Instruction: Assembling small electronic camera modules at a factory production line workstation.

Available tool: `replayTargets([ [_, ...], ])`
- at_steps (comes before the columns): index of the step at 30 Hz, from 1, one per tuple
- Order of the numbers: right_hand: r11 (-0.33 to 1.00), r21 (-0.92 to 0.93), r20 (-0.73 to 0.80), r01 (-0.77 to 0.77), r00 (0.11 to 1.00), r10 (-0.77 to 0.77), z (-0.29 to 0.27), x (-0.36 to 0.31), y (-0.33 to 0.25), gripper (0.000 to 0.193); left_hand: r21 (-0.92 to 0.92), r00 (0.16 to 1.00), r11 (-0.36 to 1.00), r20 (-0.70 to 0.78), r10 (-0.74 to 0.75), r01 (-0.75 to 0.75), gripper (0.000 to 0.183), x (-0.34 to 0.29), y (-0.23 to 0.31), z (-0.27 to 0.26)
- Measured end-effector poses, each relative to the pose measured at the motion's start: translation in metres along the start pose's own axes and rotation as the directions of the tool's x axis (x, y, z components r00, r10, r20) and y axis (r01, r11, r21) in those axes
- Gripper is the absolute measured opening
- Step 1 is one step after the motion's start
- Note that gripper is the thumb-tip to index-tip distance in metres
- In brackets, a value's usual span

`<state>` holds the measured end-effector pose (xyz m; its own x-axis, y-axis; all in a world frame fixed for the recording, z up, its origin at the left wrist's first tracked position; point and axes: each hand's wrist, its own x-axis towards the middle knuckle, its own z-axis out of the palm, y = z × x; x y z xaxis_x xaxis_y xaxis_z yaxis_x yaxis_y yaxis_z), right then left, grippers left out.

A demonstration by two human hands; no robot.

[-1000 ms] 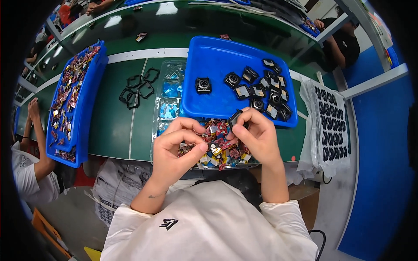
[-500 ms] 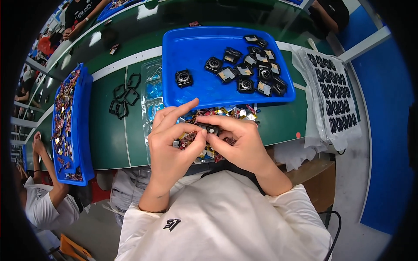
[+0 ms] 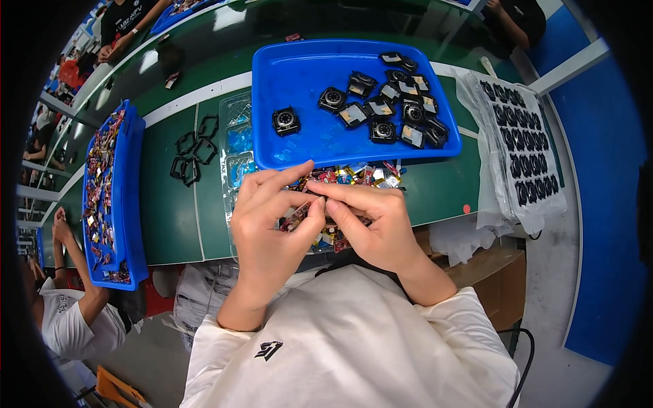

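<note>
My left hand (image 3: 271, 219) and my right hand (image 3: 375, 223) meet over the near edge of the green bench. Thumbs and index fingers of both pinch a small black watch case (image 3: 326, 197), mostly hidden by the fingertips. The left hand's other fingers stretch out above it. Beneath the hands lies a pile of small flex-cable parts (image 3: 340, 175) in red, yellow and silver. Just beyond stands a blue tray (image 3: 299, 75). One watch case (image 3: 286, 121) sits alone at its left; several more watch cases (image 3: 383, 131) cluster at its right.
Several black frames (image 3: 204, 151) lie left of a clear plastic blister tray (image 3: 235, 112). A blue bin (image 3: 135, 204) of small parts stands farther left, near a co-worker's hands (image 3: 61, 228). At right, a white-lined tray (image 3: 491, 146) holds rows of black parts.
The black watch case has turned between my fingers and its round silver spot no longer shows there. My right thumb has shifted slightly. The view has moved a little.
</note>
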<state>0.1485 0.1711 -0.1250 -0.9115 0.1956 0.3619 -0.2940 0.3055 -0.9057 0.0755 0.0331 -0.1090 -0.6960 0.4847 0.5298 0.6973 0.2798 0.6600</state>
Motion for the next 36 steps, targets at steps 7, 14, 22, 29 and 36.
replayTargets([
  [7,0.968,0.196,-0.124,-0.158,0.975,0.185,0.001,-0.001,0.0,0.023,-0.133,0.995,0.99,-0.074,-0.06,0.05,0.014,-0.008,0.0,-0.004],
  [14,0.97,0.225,-0.151,-0.09,0.98,0.126,0.003,0.0,0.002,0.021,-0.255,0.973,0.94,0.023,-0.23,0.228,0.012,-0.016,-0.002,-0.009],
  [22,0.971,0.217,-0.159,-0.101,0.978,0.137,0.002,0.001,0.002,0.019,-0.204,0.988,0.966,0.032,-0.154,0.157,0.014,-0.018,-0.004,-0.011],
  [29,0.997,-0.053,-0.246,0.052,0.967,-0.063,0.006,0.003,-0.007,0.018,-0.734,0.861,0.478,0.297,-0.413,0.483,0.012,-0.024,-0.004,-0.007],
  [36,0.961,0.26,-0.08,-0.096,0.99,0.12,0.0,-0.001,-0.002,0.019,-0.683,0.829,0.516,0.248,-0.501,0.517,0.02,-0.02,-0.007,-0.004],
])
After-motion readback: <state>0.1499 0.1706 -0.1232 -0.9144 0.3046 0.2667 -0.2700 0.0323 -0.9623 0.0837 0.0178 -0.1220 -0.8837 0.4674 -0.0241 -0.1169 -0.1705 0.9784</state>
